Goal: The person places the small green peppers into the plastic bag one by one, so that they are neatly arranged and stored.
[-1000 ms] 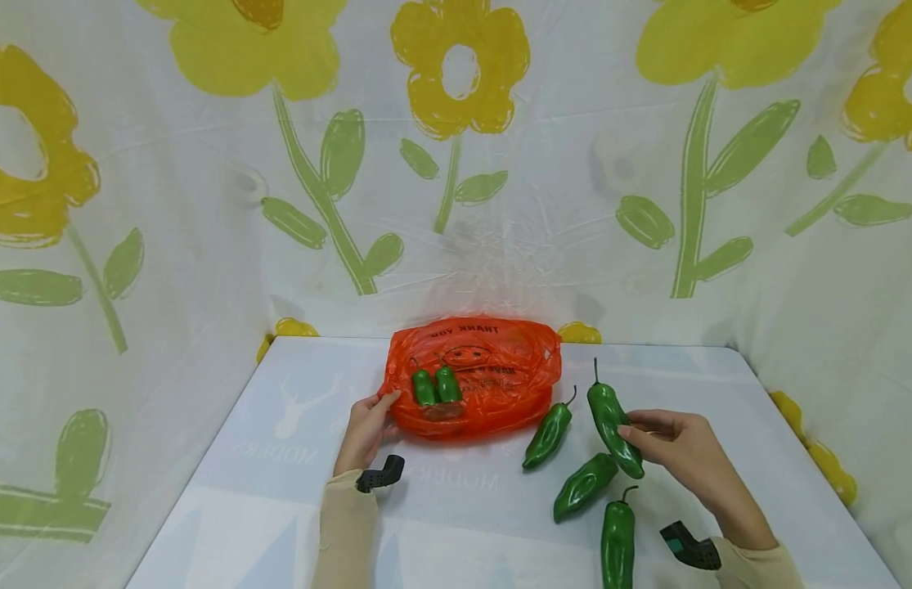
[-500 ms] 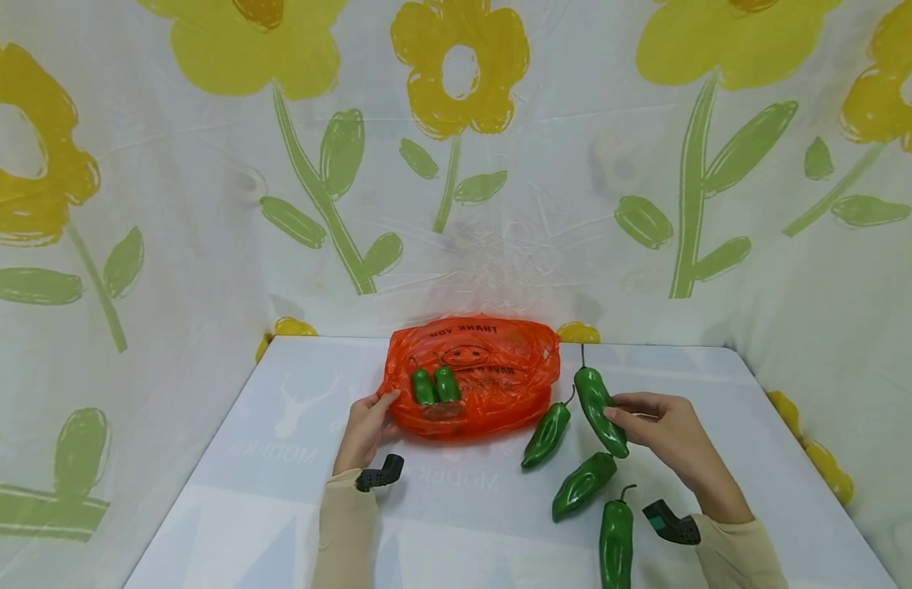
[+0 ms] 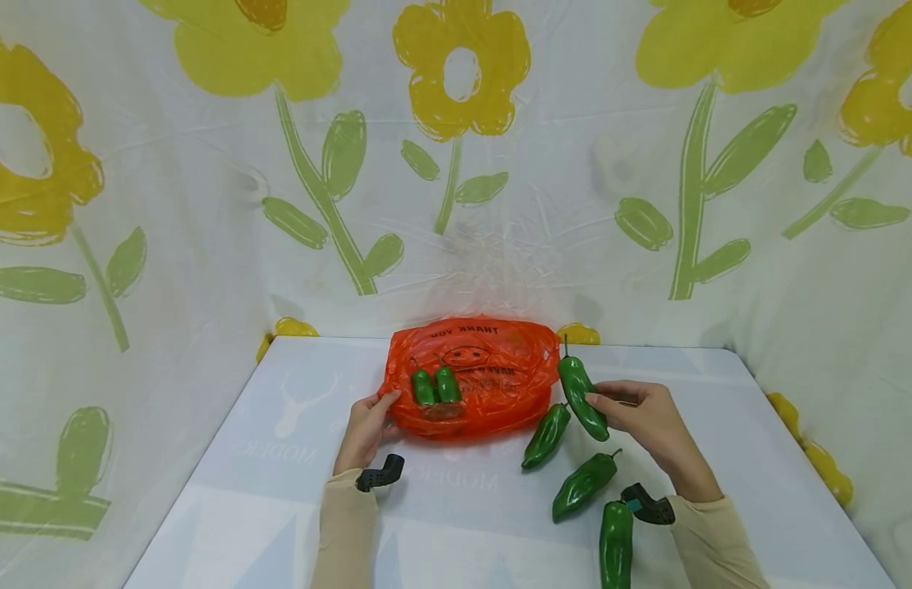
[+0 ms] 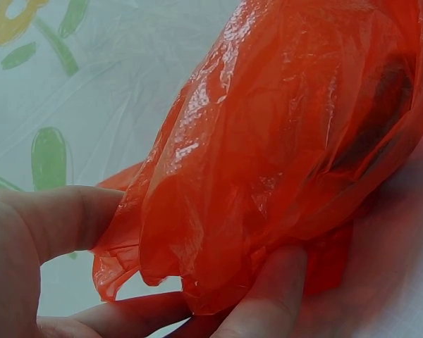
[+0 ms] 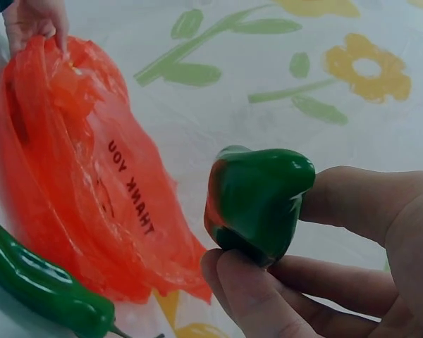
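My left hand (image 3: 366,432) holds the left edge of a red plastic bag (image 3: 500,409) with printed lettering. In the left wrist view the thumb and fingers are around the crumpled film (image 4: 218,162). Two green peppers (image 3: 447,384) lie inside the bag. Just off the bag's right side, my right hand (image 3: 647,417) pinches another green pepper (image 3: 582,397), stem pointing up and away. The right wrist view shows this pepper (image 5: 257,201) end-on between thumb and fingers. Below it on the table rests a green pepper (image 3: 546,438) close to the bag's right corner.
Two more green peppers lie on the white table (image 3: 456,523): one pepper (image 3: 584,487) in the middle right, another pepper (image 3: 616,544) nearer the front, partly behind the right wrist camera (image 3: 649,505). A flower-printed curtain (image 3: 544,204) hangs behind the table.
My right hand has carried its pepper left and away from me, up to the bag's right side. My left hand and the bag have stayed in place.
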`<state>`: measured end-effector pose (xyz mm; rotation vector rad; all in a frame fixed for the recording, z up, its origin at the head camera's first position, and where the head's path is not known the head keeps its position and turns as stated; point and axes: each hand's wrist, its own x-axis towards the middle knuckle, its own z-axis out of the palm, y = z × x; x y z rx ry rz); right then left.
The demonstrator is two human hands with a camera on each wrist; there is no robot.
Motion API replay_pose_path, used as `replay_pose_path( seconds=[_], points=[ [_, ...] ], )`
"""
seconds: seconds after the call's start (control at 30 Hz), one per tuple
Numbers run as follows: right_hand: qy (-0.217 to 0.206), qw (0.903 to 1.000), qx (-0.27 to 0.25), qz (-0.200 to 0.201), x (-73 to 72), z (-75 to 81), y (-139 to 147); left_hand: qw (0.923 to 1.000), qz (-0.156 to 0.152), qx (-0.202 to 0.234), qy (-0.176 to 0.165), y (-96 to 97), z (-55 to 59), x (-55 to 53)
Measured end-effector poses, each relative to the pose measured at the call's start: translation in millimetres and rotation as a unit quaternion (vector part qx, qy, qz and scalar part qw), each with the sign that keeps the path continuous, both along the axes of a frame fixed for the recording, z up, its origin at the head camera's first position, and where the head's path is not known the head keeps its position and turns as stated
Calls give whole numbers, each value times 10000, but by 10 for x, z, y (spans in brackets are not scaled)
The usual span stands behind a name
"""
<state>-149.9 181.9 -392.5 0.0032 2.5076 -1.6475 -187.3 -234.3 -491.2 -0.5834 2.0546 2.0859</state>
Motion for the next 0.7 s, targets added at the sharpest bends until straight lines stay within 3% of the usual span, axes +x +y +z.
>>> replay_pose_path(
  seconds=[0.7],
  points=[
    [-5,9995,-234,-190,-197,-15,-215,10000,30,16,-7,11,17,7]
  ],
)
